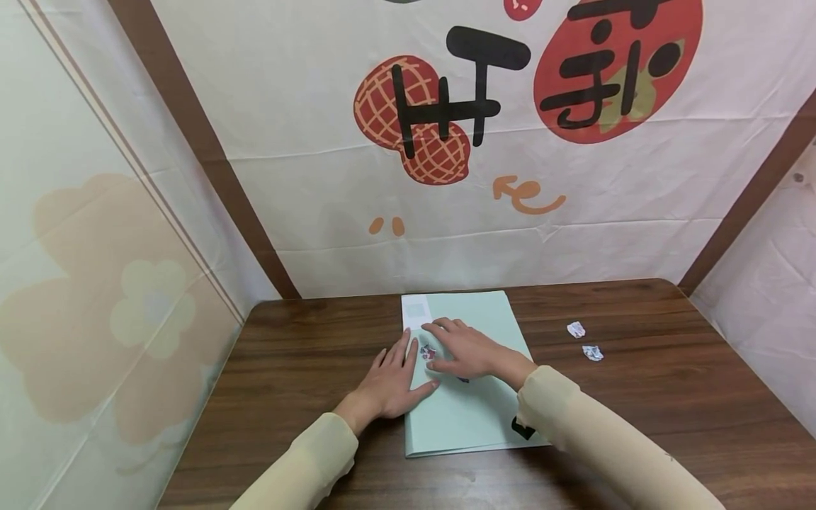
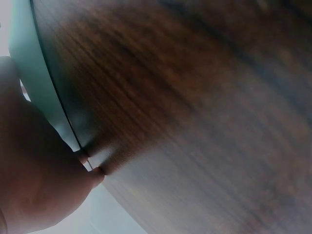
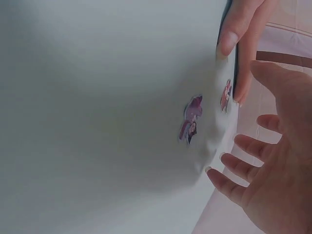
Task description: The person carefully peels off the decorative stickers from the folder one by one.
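A pale green folder (image 1: 472,425) lies on the table, with a white label (image 1: 416,312) at its upper left. My left hand (image 1: 397,382) rests along the folder's left edge, fingers extended and thumb on the cover; its fingertips reach the table beside the edge in the left wrist view. Over the upper part of the cover is my right hand (image 1: 468,350), fingers loosely spread and holding nothing. One small red sticker (image 1: 428,352) sits between the two hands. A second, purple sticker (image 3: 191,119) is on the cover, mostly hidden under the right hand in the head view.
Two crumpled bits of paper (image 1: 576,329) lie on the brown wooden table (image 1: 637,397) to the folder's right. A small black piece (image 1: 523,428) shows at the folder's lower right, partly behind the right sleeve. A printed white cloth (image 1: 306,177) hangs behind the table.
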Demonstrator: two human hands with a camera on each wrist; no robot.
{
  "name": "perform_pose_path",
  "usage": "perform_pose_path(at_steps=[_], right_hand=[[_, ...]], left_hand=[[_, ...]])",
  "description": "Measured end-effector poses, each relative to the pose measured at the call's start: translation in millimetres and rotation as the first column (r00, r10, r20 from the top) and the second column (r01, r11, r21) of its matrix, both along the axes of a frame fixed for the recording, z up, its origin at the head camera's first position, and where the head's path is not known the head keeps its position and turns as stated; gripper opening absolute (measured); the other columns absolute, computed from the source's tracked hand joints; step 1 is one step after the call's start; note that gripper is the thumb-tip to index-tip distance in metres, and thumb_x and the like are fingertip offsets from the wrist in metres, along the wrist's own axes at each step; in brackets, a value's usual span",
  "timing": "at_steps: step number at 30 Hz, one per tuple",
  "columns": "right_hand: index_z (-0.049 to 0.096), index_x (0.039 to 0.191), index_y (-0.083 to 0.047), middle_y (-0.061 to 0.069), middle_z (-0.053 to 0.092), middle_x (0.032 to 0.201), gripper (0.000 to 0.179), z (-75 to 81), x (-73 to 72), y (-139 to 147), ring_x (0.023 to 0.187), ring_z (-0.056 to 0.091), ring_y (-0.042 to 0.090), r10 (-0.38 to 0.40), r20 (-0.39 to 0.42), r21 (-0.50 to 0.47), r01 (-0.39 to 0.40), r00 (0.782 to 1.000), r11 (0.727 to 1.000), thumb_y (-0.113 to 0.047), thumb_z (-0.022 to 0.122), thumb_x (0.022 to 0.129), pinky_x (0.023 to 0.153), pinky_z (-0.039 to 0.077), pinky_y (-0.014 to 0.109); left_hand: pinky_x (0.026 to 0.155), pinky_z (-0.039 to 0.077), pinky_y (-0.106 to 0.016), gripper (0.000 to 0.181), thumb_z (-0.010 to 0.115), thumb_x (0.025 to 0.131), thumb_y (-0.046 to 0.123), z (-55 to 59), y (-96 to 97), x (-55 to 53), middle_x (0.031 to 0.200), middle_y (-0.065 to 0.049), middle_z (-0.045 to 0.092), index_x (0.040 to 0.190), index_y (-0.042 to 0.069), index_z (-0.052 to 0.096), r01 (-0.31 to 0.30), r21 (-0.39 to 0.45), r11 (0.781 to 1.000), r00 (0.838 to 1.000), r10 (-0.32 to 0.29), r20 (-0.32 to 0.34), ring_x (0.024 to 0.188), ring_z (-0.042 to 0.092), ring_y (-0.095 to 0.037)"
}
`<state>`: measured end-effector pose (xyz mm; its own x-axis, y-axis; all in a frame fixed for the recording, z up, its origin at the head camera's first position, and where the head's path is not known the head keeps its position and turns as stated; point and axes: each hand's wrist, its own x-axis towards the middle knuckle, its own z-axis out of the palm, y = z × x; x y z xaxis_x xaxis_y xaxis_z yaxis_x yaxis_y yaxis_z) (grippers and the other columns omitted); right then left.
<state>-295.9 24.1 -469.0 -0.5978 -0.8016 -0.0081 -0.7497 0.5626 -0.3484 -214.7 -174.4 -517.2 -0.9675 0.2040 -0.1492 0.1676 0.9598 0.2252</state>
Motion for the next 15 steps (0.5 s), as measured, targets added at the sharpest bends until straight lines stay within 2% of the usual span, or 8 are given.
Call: perform_pose_path(at_steps=[7,15], right_hand=[[0.042,0.154,-0.006,0.013,0.050,0.147,0.069,-3.7,-4.9,-9.9,0.125,0.051,0.029,-0.004,-0.019,0.000,0.004,1.000,1.000,-0.038,0.066,0.099,0.107,0.045,0.048],[0.053,0.145,-0.004,0.013,0.055,0.140,0.058,-3.4,-5.7,-19.5,0.120,0.053,0.026,-0.045,-0.013,0.019,0.046,0.999,0.999,-0.035,0.068,0.098,0.104,0.048,0.045]], left_hand=[[0.124,0.013,-0.056,0.099,0.030,0.097,0.079,-2.0,-0.4,-1.6,0.172,-0.008,-0.011,0.165,0.009,0.010,-0.002,0.007,1.000,1.000,0.002,-0.002,0.158,0.011,-0.030],[0.124,0.014,-0.056,0.096,0.034,0.099,0.074,6.5,0.5,2.0,0.172,-0.010,-0.008,0.165,0.008,0.012,0.002,0.005,1.000,1.000,-0.002,0.006,0.158,0.012,-0.031]])
